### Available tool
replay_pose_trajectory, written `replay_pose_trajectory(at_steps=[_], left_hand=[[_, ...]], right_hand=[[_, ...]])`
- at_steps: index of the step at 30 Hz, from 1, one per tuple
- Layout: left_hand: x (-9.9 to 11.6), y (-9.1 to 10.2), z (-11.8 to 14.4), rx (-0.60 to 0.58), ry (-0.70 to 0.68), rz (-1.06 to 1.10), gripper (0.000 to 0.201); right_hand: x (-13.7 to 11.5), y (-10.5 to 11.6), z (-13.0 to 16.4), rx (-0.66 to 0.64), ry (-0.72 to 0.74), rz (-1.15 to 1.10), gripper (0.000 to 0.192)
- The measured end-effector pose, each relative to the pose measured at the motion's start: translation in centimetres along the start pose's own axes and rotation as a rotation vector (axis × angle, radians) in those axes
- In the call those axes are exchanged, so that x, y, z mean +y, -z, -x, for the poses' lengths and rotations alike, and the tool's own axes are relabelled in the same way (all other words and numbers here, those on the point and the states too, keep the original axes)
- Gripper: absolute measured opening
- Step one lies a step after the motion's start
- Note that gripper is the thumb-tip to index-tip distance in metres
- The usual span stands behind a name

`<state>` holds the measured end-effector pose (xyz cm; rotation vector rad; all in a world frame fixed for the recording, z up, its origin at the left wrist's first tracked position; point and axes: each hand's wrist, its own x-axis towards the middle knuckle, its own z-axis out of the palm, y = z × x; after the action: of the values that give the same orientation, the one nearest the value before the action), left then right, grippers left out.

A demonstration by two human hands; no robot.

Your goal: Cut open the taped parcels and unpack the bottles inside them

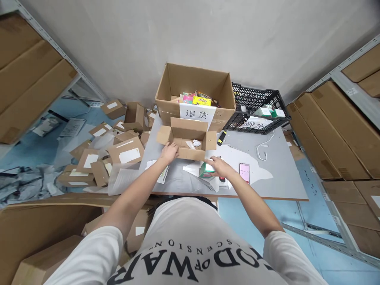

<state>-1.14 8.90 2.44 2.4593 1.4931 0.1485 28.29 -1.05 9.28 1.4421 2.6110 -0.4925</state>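
A small cardboard box stands open on the table, flaps spread, with scraps of white paper inside. My left hand holds its near left corner, the fingertips over the edge. To the right, my right hand grips a green and white box from above, close to the cardboard box's near right corner. White paper lies around that box, and a small red and black item shows partly beneath my right wrist. A printed white packet lies below my left hand.
Behind stands a large carton holding colourful packages, beside a black plastic crate with green and white boxes. A yellow-black cutter, a white cable and a phone lie on the table. Discarded cartons pile up at left.
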Motion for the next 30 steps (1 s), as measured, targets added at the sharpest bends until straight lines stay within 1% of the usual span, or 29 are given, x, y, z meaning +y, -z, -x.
replay_pose_trajectory(at_steps=[4,7,10,14,16,18,19,20,22,23,24,25,28,30], left_hand=[[1.1,-0.3,1.1,0.073,-0.027,0.047,0.041],[3.0,-0.2,2.4,0.124,-0.044,0.126,0.043],[6.3,-0.4,3.9,0.147,-0.117,0.242,0.039],[11.4,-1.2,5.2,0.093,-0.233,0.417,0.035],[13.1,-1.7,5.2,0.089,-0.229,0.478,0.032],[14.0,-2.1,4.9,0.109,-0.192,0.514,0.031],[14.2,-2.2,4.7,0.12,-0.179,0.522,0.03],[14.3,-2.2,4.5,0.124,-0.179,0.525,0.03],[14.3,-2.0,3.9,0.113,-0.208,0.519,0.03],[14.4,-1.8,3.6,0.101,-0.229,0.509,0.031],[14.5,-1.5,3.4,0.086,-0.251,0.492,0.031],[14.6,-1.3,3.1,0.07,-0.271,0.465,0.032],[15.2,-0.5,2.6,0.031,-0.325,0.352,0.033],[15.5,-0.2,2.5,0.02,-0.352,0.295,0.029]], right_hand=[[-0.2,-2.3,-1.0,-0.023,-0.018,0.003,0.074],[-0.1,-3.1,-0.9,-0.011,-0.019,-0.014,0.077],[0.1,-3.8,-0.5,0.017,-0.006,-0.063,0.086],[0.6,-4.8,0.4,0.089,-0.005,-0.171,0.107],[0.8,-4.9,1.0,0.145,0.019,-0.203,0.11],[0.9,-4.7,1.9,0.218,0.054,-0.218,0.104],[0.9,-4.4,2.4,0.26,0.058,-0.223,0.095],[0.9,-4.2,2.9,0.309,0.046,-0.225,0.081],[0.8,-3.6,3.7,0.407,-0.025,-0.214,0.051],[0.6,-3.3,4.0,0.441,-0.069,-0.202,0.043],[0.5,-3.1,4.2,0.455,-0.109,-0.188,0.041],[0.2,-3.0,4.3,0.444,-0.138,-0.172,0.039],[-0.6,-2.7,4.2,0.319,-0.176,-0.12,0.034],[-1.1,-2.7,4.0,0.263,-0.216,-0.085,0.03]])
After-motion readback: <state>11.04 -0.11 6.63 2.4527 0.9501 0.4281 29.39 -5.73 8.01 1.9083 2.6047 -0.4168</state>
